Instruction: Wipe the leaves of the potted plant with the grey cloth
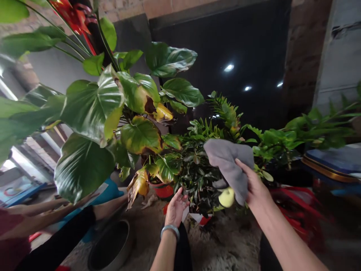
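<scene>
A grey cloth (pixel 229 162) hangs bunched from my right hand (pixel 256 186), whose fingers are closed on it. Beneath the cloth shows a rounded pale-yellow thing (pixel 226 197); I cannot tell whether it is part of the cloth or separate. Behind both hands stands a dark-leaved potted plant (pixel 197 177), its pot (pixel 203 219) red and white. My left hand (pixel 175 210), with a pale bangle (pixel 170 231) on the wrist, is palm up beside the lower leaves. Its fingers are loosely curled and apart, with nothing in them.
At left, a large-leaved plant (pixel 90 107) has yellow-brown leaves and a red pot (pixel 162 189). Another person's arms (pixel 109 207) reach in below it, near a grey basin (pixel 128 241) and a blue container (pixel 111 190). Red bags (pixel 299 210) lie right. A dark panel (pixel 254 41) stands behind.
</scene>
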Motion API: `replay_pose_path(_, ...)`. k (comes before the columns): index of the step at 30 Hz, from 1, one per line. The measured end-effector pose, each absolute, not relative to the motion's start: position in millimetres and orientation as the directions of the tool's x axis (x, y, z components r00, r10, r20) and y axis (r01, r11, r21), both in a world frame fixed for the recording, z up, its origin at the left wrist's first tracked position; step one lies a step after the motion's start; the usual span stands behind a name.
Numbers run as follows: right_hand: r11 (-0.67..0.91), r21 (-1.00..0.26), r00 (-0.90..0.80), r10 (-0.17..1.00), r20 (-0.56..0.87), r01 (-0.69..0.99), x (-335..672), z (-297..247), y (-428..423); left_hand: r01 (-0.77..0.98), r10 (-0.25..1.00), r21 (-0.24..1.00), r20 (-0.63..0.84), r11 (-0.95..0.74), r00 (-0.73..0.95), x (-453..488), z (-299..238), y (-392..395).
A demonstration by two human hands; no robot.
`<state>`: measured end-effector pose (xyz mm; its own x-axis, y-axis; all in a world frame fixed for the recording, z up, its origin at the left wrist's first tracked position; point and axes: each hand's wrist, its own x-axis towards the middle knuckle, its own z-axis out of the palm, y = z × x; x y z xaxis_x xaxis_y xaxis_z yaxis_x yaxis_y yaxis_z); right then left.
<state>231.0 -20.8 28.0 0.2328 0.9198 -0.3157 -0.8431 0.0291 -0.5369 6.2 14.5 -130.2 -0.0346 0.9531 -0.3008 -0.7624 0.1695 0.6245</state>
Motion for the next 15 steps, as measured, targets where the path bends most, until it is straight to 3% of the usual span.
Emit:
replay_pose_path(2,0.042,-0.522,0.246,0.913,-0.327,-0.852,223,30,0,-0.761,0.950,0.625,-0.310,0.174,-0.037,7,-131,15)
replay_pose_path(4,-0.050,-0.511,0.203,0.881,-0.428,-0.858,214,15,5,-0.767,0.950,0.617,-0.311,0.177,-0.031,7,-134,15)
replay_pose_path(10,-0.232,-0.419,0.081,0.790,-0.608,-0.878,218,-36,-53,-0.777,0.953,0.597,-0.303,0.199,0.010,-1,-140,18)
replay_pose_path(12,-0.227,-0.390,0.035,0.827,-0.561,-0.892,225,-24,-59,-0.772,0.952,0.602,-0.306,0.204,0.012,-2,-141,18)
replay_pose_path(15,-0.098,-0.363,0.041,0.933,-0.357,-0.927,230,5,-44,-0.759,0.955,0.618,-0.296,0.208,0.020,-3,-143,18)
